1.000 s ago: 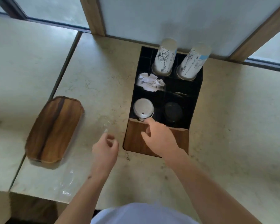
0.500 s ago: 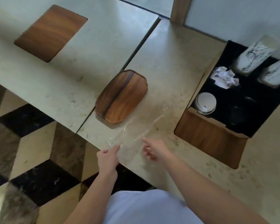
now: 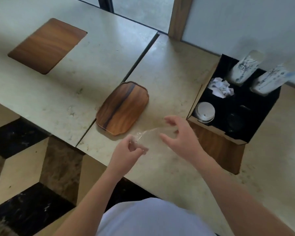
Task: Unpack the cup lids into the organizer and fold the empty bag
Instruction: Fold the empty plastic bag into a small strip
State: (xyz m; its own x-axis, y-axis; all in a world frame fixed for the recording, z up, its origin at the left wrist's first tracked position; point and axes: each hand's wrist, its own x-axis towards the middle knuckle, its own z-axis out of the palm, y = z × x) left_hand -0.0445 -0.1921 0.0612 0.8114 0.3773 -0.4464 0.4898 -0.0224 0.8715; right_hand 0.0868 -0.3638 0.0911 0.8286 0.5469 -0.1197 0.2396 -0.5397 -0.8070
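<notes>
An empty clear plastic bag lies on the stone counter between my hands, hard to make out. My left hand pinches its near left corner. My right hand hovers over the bag's right part with fingers curled and apart; whether it touches the film I cannot tell. To the right stands the black organizer with a wooden front. A stack of white cup lids sits in its front left compartment. A dark lid lies in the front right one.
A wooden tray rests just left of the bag. Two stacks of printed paper cups and crumpled white packets fill the organizer's back. A wooden inset is on the far left counter. The counter edge drops to a patterned floor.
My right hand left the organizer's lids and came over to the bag. My left hand lifted the bag's corner toward the right. The view swung left.
</notes>
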